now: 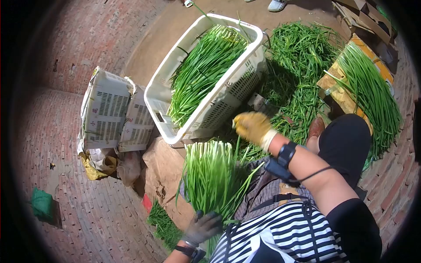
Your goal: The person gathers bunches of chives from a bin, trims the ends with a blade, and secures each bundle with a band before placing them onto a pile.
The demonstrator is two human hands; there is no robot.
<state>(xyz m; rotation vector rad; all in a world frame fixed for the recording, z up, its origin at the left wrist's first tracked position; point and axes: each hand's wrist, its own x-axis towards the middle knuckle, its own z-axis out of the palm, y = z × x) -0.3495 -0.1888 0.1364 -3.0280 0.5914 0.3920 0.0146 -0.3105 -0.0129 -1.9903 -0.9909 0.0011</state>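
Observation:
A bunch of green stalks with pale ends [210, 175] lies across my lap, pale ends toward the crate. My left hand [204, 227], in a dark grey glove, is wrapped round the lower leafy part of this bunch. My right hand [252, 127], in a yellow glove, is raised beside the crate's near right corner, its fingers closed at the tips; what they hold, if anything, is too small to name. Just beyond the bunch, the white plastic crate [228, 94] holds stacked green bundles [206, 65].
Loose green leaves [302, 57] are heaped right of the crate. More stalks [368, 83] lie on a yellow box [337, 87] at the right. White crates [107, 109] stand at the left on brick paving. Another person's shoe [277, 5] shows at the top.

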